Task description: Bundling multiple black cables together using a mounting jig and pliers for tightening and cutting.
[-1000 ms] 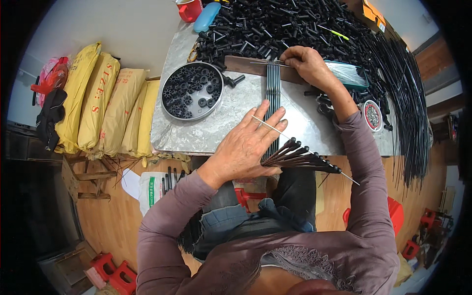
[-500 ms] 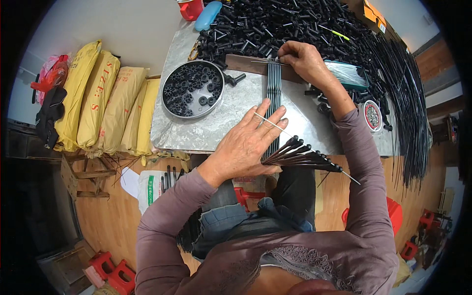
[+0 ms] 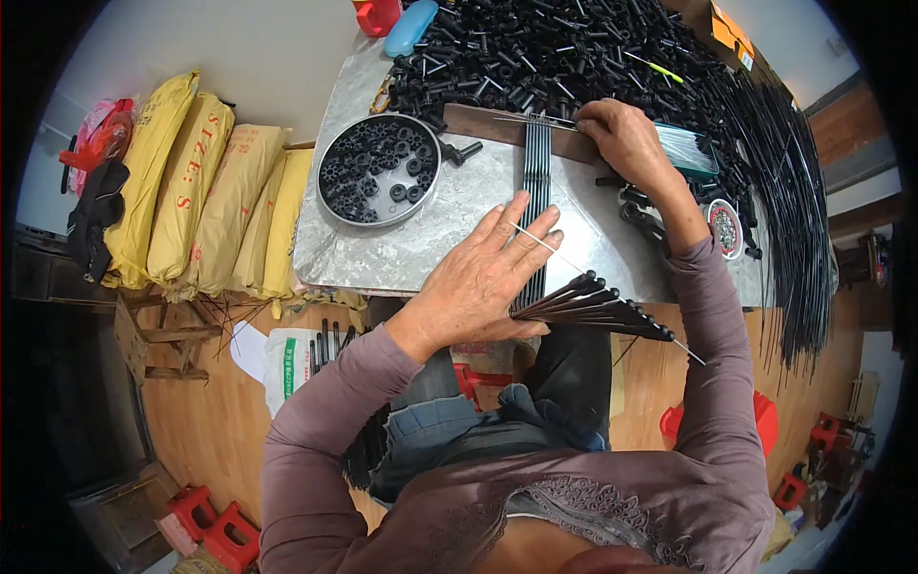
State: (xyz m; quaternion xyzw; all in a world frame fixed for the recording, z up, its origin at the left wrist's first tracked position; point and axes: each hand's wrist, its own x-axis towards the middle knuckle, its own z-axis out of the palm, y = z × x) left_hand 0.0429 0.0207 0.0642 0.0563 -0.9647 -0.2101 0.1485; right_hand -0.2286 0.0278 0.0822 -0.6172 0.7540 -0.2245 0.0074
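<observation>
My left hand (image 3: 488,273) lies with its fingers stretched over a bundle of dark, metallic umbrella ribs (image 3: 537,158), holding it down at the table's near edge. A thin pale rod (image 3: 564,256) crosses over its fingers. That rod runs to a fan of dark rib arms (image 3: 598,311) with black knobbed tips, spreading out beside the thumb. At the bundle's far end, my right hand (image 3: 622,134) has its fingers closed in a pinch on a thin metal wire (image 3: 559,125). This wire crosses the rib ends, in front of a brown board (image 3: 469,122).
Behind lies a large heap of black plastic parts (image 3: 535,48). A round tin (image 3: 435,187) of black rings stands left, a small tub (image 3: 725,228) right. Long black ribs (image 3: 798,220) hang off the right edge. Yellow sacks (image 3: 158,182) lean on the wall.
My right hand has shifted a little to the right, away from the rib ends, drawing the thin wire along. My left hand and the fan stay nearly in place.
</observation>
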